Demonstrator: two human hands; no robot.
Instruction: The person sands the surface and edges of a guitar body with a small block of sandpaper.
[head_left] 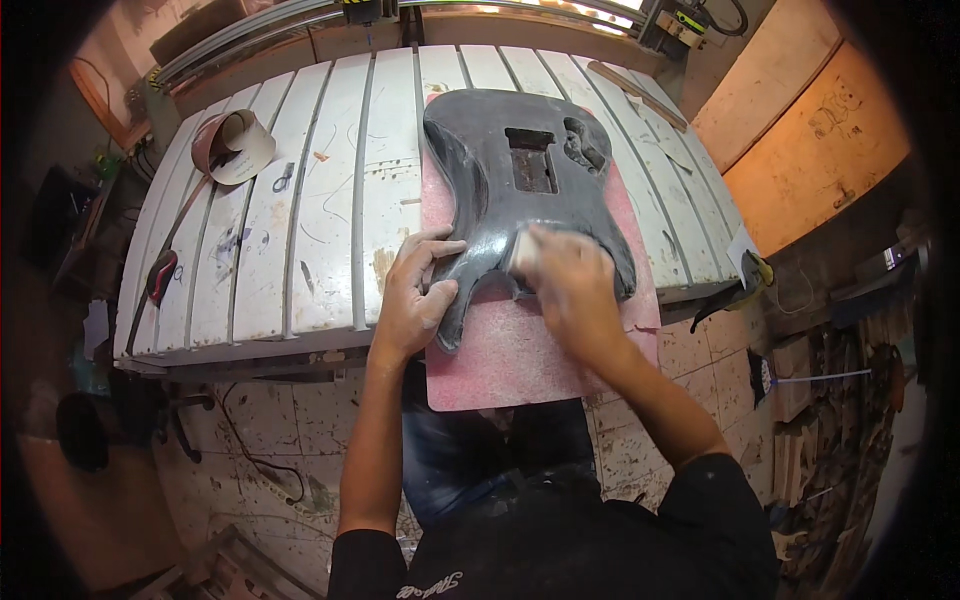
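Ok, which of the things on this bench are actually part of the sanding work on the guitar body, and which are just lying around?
In use:
- grey guitar body, steadied by the left hand
- pale sanding pad pressed on it under the right hand
- pink mat underneath

Lying about:
- roll of sandpaper at the bench's far left
- red and black tool near the left edge
- wooden strip at the far right

Both bare forearms come up from the lower edge and angle inward. The left hand [415, 295] lies palm down, fingers spread and slightly curled, thumb stretched toward the right. The right hand [565, 285] is cupped, knuckles up, fingers bent together, wrist raised.
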